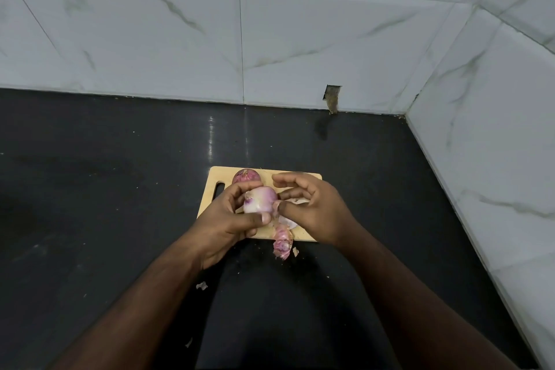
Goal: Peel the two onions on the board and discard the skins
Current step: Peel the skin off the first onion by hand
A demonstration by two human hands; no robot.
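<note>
Currently left hand [231, 216] grips half-peeled onion [260, 200] above cutting board [219, 177]; right hand [312, 207] pinches dangling skin strip [282, 242]. Skin looks papery, tears easily: pull near the bulb. Second onion [246, 176] unpeeled, on board.

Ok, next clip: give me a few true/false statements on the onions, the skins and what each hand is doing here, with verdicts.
1. The left hand holds the pale, partly peeled onion above the cutting board. True.
2. The right hand grips a knife. False: no knife shows; its thumb and fingers pinch a strip of skin hanging from the onion.
3. Both onions are fully peeled. False: the second onion on the board keeps its dark red skin.
4. Skin scraps lie on the black counter. True.
</note>
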